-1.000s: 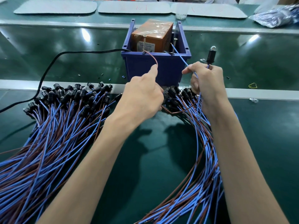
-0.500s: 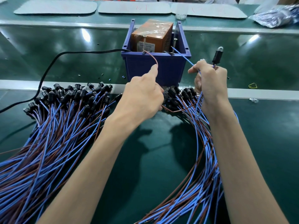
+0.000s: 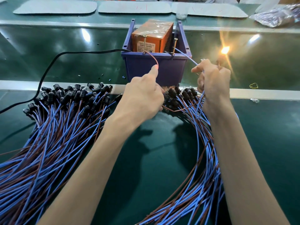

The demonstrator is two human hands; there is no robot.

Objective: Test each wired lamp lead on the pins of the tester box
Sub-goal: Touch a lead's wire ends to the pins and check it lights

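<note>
Newly lit lamp [image 3: 225, 50] glints off green bench [image 3: 48, 46].

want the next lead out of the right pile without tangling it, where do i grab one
Probably pinch a black lamp holder from above, at the pile's far end beside the blue bin. The holders lie exposed there, while the wires behind them overlap in a bundle.

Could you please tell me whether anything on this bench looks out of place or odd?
Nothing looks damaged. A few strays lie loose: a clear bulb on the bench right of the right hand, a yellow rubber band beyond it, and small dark bits left of the blue bin.
</note>
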